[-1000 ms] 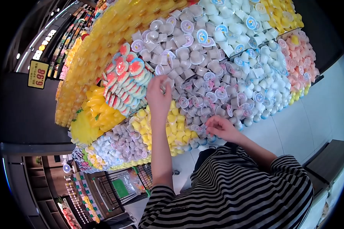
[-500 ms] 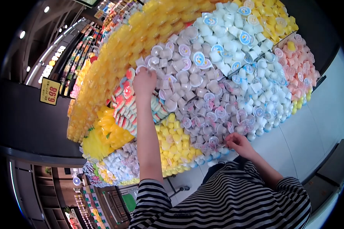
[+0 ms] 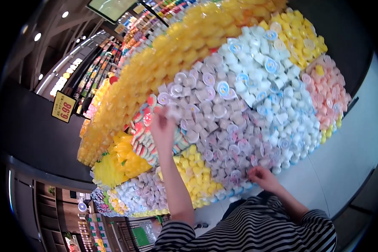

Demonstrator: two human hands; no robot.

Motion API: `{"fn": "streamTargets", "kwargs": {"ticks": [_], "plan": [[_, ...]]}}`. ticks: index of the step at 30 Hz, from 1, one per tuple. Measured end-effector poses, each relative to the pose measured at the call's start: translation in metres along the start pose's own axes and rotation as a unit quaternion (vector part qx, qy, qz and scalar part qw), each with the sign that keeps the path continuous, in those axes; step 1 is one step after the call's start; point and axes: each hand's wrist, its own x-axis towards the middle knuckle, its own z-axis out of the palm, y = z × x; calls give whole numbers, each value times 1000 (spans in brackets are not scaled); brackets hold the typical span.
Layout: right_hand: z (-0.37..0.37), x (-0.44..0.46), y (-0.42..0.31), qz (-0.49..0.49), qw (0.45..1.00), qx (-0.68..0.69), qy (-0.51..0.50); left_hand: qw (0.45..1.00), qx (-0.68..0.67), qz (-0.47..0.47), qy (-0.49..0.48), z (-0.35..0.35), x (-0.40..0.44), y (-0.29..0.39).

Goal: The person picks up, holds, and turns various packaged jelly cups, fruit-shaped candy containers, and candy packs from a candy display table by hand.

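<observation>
My left hand [image 3: 163,128] is raised over the pile, its fingers pinched on a pale jelly cup [image 3: 173,111] that is blurred by motion. Below that hand lie red-and-white watermelon-slice packs [image 3: 145,145], and beside it spread greyish-lilac jelly cups [image 3: 216,111]. Near the front edge of the display, my right hand [image 3: 263,178] is closed with its fingers curled, close to purple-grey cups [image 3: 235,147]. Whatever it may hold is hidden.
A long bank of yellow-orange packs [image 3: 172,54] rises behind. White cups [image 3: 256,54], pink cups [image 3: 325,90], yellow cups [image 3: 193,168] and mango-like packs [image 3: 130,153] fill other sections. A price sign [image 3: 64,106] hangs left; a shopping cart [image 3: 130,231] stands below.
My left hand has lifted from the upper edge of the lilac cups and come back toward me with a jelly cup. My right hand's fingers have curled in more. The view has shifted slightly.
</observation>
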Motion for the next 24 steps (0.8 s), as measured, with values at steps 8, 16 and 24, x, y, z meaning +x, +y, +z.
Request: {"fn": "streamTargets", "kwargs": {"ticks": [8,16,24], "plan": [[42,2,-82,-141,988,-43,-54,778,-558,-289,-23,75,-262,14],[82,5,-59,-89,987,21,-133,704,-541,-458,-43,50,-335,-1],[90,46,-96,-123,981,144,-50,817,-393,-369,-204,13,-310,5]]}}
